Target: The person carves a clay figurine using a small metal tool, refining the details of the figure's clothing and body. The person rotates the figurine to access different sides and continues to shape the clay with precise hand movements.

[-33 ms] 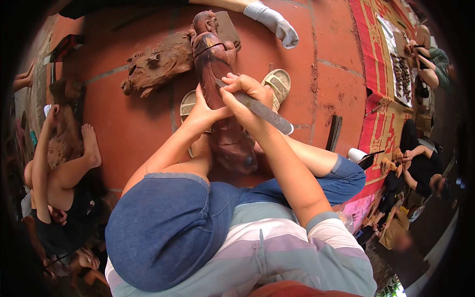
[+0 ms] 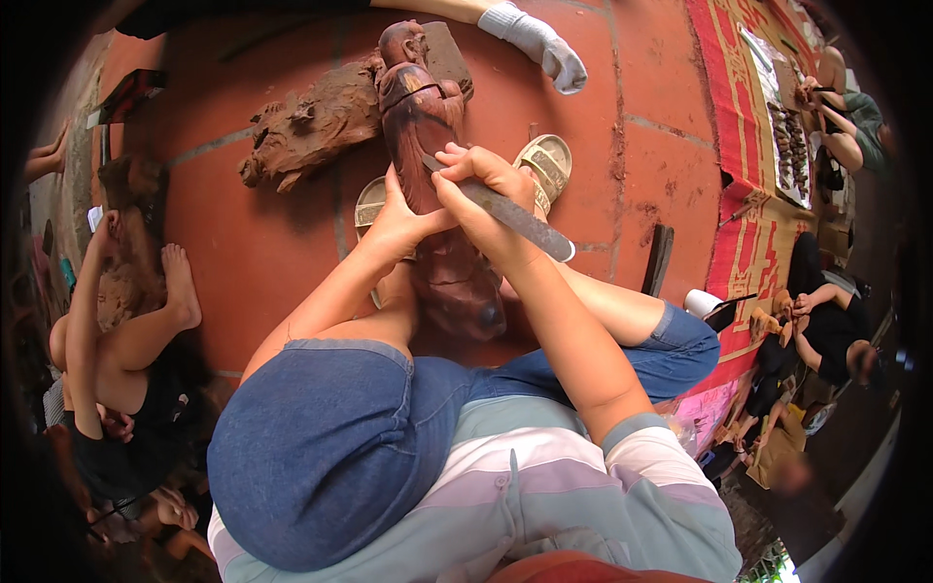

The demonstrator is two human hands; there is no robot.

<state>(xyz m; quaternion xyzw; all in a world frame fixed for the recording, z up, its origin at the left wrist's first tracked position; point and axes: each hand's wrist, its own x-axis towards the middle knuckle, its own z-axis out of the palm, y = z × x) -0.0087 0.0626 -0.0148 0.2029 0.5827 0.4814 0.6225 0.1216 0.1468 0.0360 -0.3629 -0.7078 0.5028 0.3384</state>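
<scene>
A dark reddish-brown carved wooden figure point(image 2: 416, 107) lies lengthwise between my legs, its head at the far end and its base towards me. My left hand point(image 2: 400, 219) grips its side near the middle, thumb across the wood. In my right hand point(image 2: 486, 189) is a flat steel carving blade point(image 2: 525, 228), held like a pen. Its tip rests on or just over the figure's folds, close to my left thumb and fingers; I cannot tell if it touches. The blade's rounded rear end sticks out to the right past my hand.
Under the figure's far end lies a rough wood block point(image 2: 311, 126). My sandals point(image 2: 544, 165) flank the figure. A co-worker's gloved hand point(image 2: 549, 53) reaches in at the top. A dark bar point(image 2: 658, 260) and white cup point(image 2: 700, 303) lie right, beside a red mat point(image 2: 724, 175). People sit on both sides.
</scene>
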